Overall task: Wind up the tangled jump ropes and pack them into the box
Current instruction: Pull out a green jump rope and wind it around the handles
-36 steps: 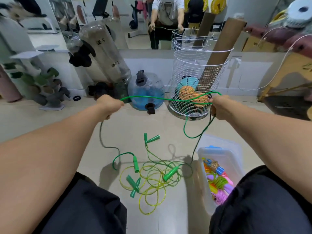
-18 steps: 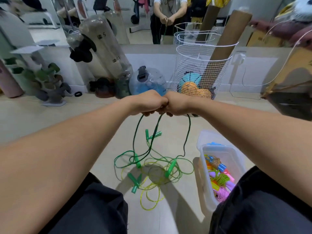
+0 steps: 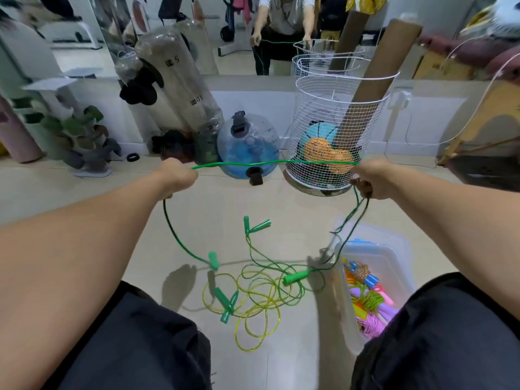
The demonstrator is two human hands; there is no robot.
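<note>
A dark green jump rope [image 3: 270, 163] is stretched taut between my two fists. My left hand [image 3: 176, 175] grips one part of it; from there a strand drops to a green handle [image 3: 213, 259] just above the floor. My right hand [image 3: 368, 178] holds doubled strands that hang down to another green handle [image 3: 295, 277]. On the floor below lies a tangle of yellow-green ropes [image 3: 256, 294] with several green handles. A clear plastic box [image 3: 394, 249] at the right holds coiled colourful ropes [image 3: 368, 299].
A white wire basket [image 3: 334, 128] with balls and a cardboard tube stands just beyond my right hand. A blue water jug [image 3: 247, 144] and large clear bottles [image 3: 180, 80] line the mirrored wall. Small dumbbells [image 3: 81, 136] sit on a rack at the left. My knees frame the floor.
My hands were together half a second ago; they have moved apart, pulling a length of green rope taut and lifting its handles off the tangle.
</note>
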